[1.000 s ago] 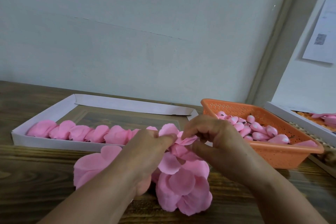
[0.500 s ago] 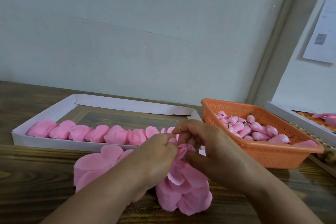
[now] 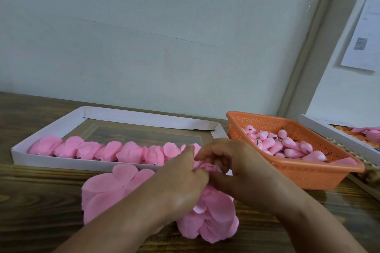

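I see both hands meeting mid-table. The left hand [image 3: 181, 187] has its fingers curled, with the tips pinching the gathered top of the pink flower [image 3: 205, 166]. The right hand [image 3: 244, 172] pinches the same flower from the other side with thumb and bent fingers. The flower is held just above the loose pink petals [image 3: 111, 191] on the wooden table [image 3: 41, 211], in front of the white tray [image 3: 61, 163] with its row of finished flowers [image 3: 131, 152]. An orange basket [image 3: 298, 174] of pink buds [image 3: 271, 144] sits to the right.

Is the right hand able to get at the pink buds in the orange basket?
Probably yes: the pink buds lie in the open orange basket beside the right hand, nothing between, though it pinches petals.
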`<state>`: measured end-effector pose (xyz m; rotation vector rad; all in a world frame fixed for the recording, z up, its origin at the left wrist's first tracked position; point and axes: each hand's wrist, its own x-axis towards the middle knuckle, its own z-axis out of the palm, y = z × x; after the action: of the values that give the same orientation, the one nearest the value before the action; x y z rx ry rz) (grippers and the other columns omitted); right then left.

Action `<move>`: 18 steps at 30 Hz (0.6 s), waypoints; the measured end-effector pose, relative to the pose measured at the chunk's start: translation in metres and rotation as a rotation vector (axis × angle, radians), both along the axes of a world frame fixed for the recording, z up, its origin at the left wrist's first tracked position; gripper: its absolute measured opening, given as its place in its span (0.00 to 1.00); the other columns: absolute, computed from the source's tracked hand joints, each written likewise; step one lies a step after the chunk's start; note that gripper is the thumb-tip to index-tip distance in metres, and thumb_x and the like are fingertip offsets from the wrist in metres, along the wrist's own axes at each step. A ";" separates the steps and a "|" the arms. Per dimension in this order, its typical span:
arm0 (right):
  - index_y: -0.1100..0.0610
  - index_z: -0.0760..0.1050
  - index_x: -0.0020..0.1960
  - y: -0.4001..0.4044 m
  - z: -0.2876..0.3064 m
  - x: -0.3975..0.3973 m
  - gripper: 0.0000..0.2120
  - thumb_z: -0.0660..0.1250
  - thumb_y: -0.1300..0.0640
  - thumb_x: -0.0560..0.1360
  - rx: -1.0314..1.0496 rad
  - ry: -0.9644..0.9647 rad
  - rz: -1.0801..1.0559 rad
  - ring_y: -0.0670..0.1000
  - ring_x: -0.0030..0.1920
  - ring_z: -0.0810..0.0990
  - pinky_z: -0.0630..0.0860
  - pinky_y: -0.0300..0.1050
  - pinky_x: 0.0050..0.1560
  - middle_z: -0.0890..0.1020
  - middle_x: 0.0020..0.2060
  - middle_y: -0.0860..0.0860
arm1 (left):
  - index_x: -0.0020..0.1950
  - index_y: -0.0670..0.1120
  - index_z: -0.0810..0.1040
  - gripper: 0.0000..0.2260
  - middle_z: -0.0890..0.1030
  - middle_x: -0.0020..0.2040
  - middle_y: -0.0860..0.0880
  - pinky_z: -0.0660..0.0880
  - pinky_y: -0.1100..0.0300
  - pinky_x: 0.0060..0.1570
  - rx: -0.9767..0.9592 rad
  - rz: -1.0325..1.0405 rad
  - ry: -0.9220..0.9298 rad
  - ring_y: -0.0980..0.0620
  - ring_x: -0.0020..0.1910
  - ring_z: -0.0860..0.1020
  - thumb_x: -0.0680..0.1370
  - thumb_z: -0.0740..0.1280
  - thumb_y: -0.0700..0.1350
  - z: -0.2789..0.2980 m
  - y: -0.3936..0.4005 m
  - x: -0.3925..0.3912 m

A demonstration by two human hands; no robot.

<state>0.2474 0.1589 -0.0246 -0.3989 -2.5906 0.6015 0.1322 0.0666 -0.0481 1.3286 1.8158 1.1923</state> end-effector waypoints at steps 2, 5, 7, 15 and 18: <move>0.51 0.79 0.41 0.001 -0.001 0.000 0.08 0.70 0.64 0.70 -0.009 0.008 -0.012 0.42 0.36 0.74 0.72 0.39 0.36 0.77 0.36 0.44 | 0.59 0.55 0.69 0.09 0.80 0.53 0.46 0.75 0.45 0.58 -0.010 0.012 0.020 0.47 0.54 0.79 0.80 0.57 0.45 0.003 -0.001 0.001; 0.54 0.77 0.39 0.004 -0.001 0.001 0.07 0.71 0.65 0.69 -0.178 0.120 -0.051 0.55 0.34 0.76 0.75 0.55 0.37 0.79 0.35 0.52 | 0.58 0.51 0.70 0.11 0.79 0.54 0.47 0.74 0.49 0.58 -0.009 -0.006 -0.107 0.51 0.55 0.78 0.76 0.61 0.49 0.007 -0.001 -0.002; 0.58 0.77 0.40 0.008 0.000 0.001 0.06 0.72 0.67 0.69 -0.310 0.191 -0.069 0.61 0.33 0.76 0.73 0.58 0.37 0.78 0.35 0.66 | 0.59 0.40 0.75 0.18 0.80 0.52 0.38 0.72 0.53 0.54 0.013 -0.075 -0.339 0.49 0.51 0.77 0.74 0.63 0.49 0.008 0.001 -0.008; 0.68 0.75 0.40 0.019 0.000 0.004 0.05 0.70 0.72 0.68 -0.495 0.349 -0.048 0.58 0.34 0.79 0.76 0.50 0.36 0.80 0.34 0.68 | 0.45 0.38 0.84 0.05 0.85 0.45 0.40 0.81 0.59 0.39 0.062 -0.030 -0.667 0.49 0.39 0.82 0.72 0.69 0.35 0.005 0.002 -0.015; 0.68 0.74 0.42 0.019 0.000 0.005 0.05 0.70 0.72 0.69 -0.492 0.308 -0.051 0.60 0.34 0.78 0.76 0.52 0.36 0.78 0.35 0.72 | 0.47 0.41 0.84 0.10 0.86 0.46 0.43 0.81 0.61 0.39 0.068 -0.058 -0.690 0.51 0.41 0.83 0.68 0.71 0.42 0.003 0.003 -0.014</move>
<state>0.2524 0.1776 -0.0241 -0.4802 -2.1177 1.1861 0.1185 0.0696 -0.0456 0.8375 1.2389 1.4590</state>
